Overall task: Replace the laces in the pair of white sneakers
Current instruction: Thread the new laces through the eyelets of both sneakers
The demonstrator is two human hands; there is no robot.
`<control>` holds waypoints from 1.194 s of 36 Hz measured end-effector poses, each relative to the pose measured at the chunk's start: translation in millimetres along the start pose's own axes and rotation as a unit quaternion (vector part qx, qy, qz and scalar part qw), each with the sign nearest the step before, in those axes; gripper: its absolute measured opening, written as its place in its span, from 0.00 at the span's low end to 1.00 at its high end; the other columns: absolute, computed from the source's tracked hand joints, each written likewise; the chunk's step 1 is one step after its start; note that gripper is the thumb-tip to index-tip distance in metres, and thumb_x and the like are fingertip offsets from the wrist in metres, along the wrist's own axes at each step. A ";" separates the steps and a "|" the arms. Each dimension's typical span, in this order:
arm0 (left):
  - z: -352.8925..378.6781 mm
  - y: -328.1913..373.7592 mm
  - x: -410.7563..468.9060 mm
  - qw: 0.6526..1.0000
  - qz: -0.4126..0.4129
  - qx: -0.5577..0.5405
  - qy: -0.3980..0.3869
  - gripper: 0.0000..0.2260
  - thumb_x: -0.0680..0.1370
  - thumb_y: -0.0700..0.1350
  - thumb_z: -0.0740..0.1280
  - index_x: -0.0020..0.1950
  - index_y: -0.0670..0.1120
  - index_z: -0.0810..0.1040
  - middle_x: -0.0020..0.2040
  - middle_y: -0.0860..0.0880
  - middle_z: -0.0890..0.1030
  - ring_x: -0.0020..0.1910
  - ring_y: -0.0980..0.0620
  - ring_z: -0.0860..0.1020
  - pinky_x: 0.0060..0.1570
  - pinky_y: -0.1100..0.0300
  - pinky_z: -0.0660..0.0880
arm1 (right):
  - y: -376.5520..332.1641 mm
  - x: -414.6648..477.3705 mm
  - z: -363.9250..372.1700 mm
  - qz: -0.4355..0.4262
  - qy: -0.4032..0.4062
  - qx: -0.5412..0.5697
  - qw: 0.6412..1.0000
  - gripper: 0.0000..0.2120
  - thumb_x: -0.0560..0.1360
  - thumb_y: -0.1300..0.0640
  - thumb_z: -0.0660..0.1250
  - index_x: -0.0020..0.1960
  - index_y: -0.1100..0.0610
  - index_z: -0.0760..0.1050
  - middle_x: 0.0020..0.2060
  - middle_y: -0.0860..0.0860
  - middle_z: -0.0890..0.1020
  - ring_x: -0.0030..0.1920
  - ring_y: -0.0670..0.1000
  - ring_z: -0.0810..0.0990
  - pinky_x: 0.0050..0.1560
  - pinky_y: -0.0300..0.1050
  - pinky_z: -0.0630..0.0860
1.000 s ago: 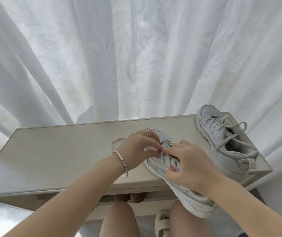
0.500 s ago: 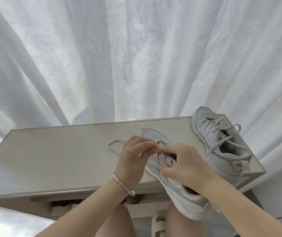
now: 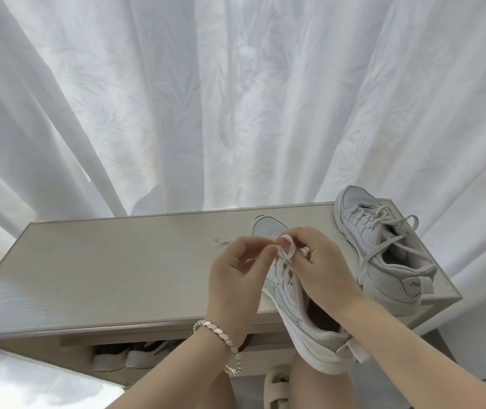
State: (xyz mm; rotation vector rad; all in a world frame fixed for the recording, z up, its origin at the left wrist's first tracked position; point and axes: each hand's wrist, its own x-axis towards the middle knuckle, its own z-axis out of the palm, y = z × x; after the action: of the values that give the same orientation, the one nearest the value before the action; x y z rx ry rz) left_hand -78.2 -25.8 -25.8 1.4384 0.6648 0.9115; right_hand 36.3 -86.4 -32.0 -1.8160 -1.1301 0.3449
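Observation:
One white sneaker [image 3: 300, 317] lies toe-away over the near edge of the pale wooden cabinet top [image 3: 103, 270], its heel above my knee. Both hands work at its upper eyelets. My left hand [image 3: 237, 273] pinches the white lace [image 3: 287, 246] at the fingertips, and my right hand [image 3: 321, 267] pinches the same lace, which arches in a small loop between them. A loose lace end [image 3: 222, 240] trails left on the cabinet top. The second sneaker [image 3: 383, 255], laced with loose ends, stands at the right end of the top.
White patterned curtains [image 3: 236, 98] hang close behind the cabinet. Shoes [image 3: 129, 355] sit on a shelf under the top. My knees and a pale sandal [image 3: 277, 388] are below the near edge. A bracelet [image 3: 221, 338] circles my left wrist.
Both hands have lifted off the sneaker's eyelets and drawn a loop of lace up between them. The view has shifted slightly left.

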 end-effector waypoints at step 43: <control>3.1 -32.4 5.4 0.929 -0.034 0.324 -0.176 0.32 0.64 0.69 0.51 0.66 0.61 0.68 0.71 0.61 0.64 0.70 0.62 0.62 0.69 0.61 0.60 | -2.5 20.5 -22.5 0.058 -0.168 -0.316 0.932 0.14 0.80 0.49 0.55 0.56 0.56 0.74 0.61 0.51 0.70 0.62 0.52 0.67 0.64 0.50 0.65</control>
State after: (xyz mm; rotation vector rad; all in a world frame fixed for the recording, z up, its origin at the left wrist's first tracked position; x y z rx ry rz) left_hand -68.8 -20.1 -56.9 2.0887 0.7714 0.3567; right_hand 60.3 -82.0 -13.7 -2.4629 -1.4917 0.4018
